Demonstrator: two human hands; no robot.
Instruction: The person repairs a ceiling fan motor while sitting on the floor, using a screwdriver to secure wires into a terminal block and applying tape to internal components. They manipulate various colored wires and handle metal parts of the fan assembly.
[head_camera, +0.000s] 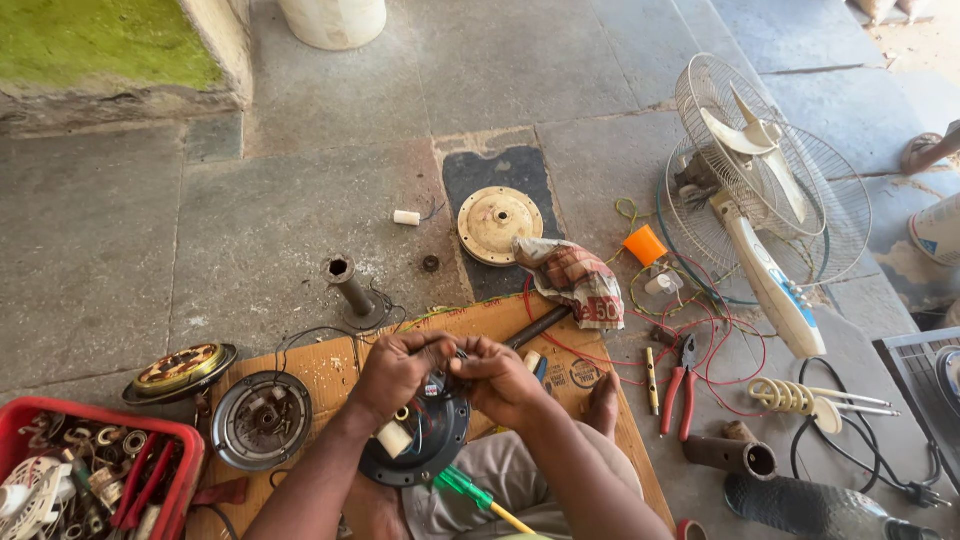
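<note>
My left hand (398, 368) and my right hand (497, 378) meet over a round black fan motor part (425, 445) that rests on my lap. Both hands pinch thin wires (447, 368) at the top of it. A white cylinder capacitor (394, 439) sits on the black part below my left hand. A green-handled screwdriver (472, 491) lies across my thigh just under the part. My bare foot (602, 402) rests on a sheet of cardboard (325, 368).
A red crate (170, 432) of bearings and small parts stands at the left, beside a motor housing (262, 420) and a copper-wound stator (182, 369). Red pliers (680, 385), red wire, a rag (574, 278), a cream round cover (499, 223) and a table fan (765, 190) lie ahead and right.
</note>
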